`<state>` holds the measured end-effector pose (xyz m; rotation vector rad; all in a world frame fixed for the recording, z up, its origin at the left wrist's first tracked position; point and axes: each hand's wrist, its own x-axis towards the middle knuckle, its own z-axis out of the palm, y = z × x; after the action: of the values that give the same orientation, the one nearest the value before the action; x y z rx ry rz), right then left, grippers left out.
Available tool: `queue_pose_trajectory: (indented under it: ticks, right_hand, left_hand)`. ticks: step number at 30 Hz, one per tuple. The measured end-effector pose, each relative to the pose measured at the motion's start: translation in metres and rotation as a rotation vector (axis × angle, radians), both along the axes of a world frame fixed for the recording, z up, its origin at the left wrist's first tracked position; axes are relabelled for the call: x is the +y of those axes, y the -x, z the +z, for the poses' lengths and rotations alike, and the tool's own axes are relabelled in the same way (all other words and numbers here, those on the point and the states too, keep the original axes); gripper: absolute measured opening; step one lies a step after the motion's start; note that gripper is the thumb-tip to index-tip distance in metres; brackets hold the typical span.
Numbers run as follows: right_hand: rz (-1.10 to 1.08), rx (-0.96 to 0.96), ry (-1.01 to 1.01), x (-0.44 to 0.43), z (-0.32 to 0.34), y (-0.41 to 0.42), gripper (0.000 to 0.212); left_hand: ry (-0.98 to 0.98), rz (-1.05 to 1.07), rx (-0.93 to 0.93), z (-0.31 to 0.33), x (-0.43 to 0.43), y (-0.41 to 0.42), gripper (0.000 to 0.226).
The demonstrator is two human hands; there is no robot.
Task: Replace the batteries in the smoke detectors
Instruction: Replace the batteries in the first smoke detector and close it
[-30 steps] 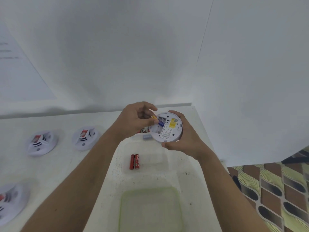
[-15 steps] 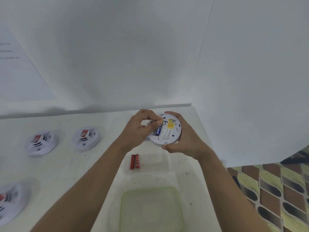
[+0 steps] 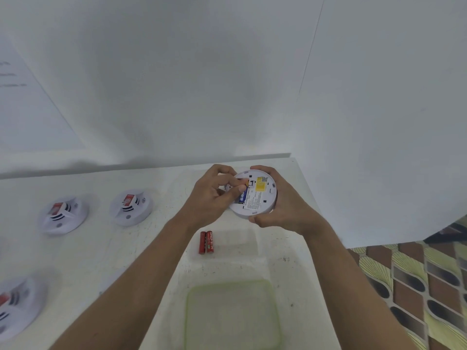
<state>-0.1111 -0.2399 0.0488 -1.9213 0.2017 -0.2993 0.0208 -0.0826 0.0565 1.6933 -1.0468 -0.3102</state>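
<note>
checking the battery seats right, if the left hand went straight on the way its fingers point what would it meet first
Probably the open back of the smoke detector in the right hand; the blue battery that the left hand pinches sits against it.

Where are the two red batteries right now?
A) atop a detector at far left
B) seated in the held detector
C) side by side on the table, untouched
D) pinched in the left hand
C: the red batteries lie side by side on the table, clear of the left hand and right hand.
</note>
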Motion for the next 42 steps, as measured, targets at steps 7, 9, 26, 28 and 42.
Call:
queue_pose_trajectory:
  ticks: [7,9,26,28,42]
  right_hand:
    - [-0.002,0.007,0.026,-0.001,0.001,-0.005,0.096]
    - [-0.013,0.007,0.022,-0.001,0.0,-0.006,0.096]
    - [-0.233,-0.055,-0.07,-0.028,-0.009,-0.001,0.091]
    - [-0.228,-0.052,-0.071,-0.028,-0.01,-0.002,0.093]
    - [-0.204,-0.003,-0.076,-0.021,-0.015,-0.003,0.096]
  left_hand:
    - [0.034,0.009,-0.028,-0.006,-0.004,-0.007,0.025]
    - [0.027,0.004,-0.031,-0.007,-0.006,-0.012,0.024]
    - [-0.675,0.118,-0.151,-0.012,-0.046,-0.066,0.031]
    - [-0.819,0.078,-0.17,-0.017,-0.054,-0.067,0.042]
    - [-0.936,0.1,-0.326,-0.034,-0.067,-0.069,0.011]
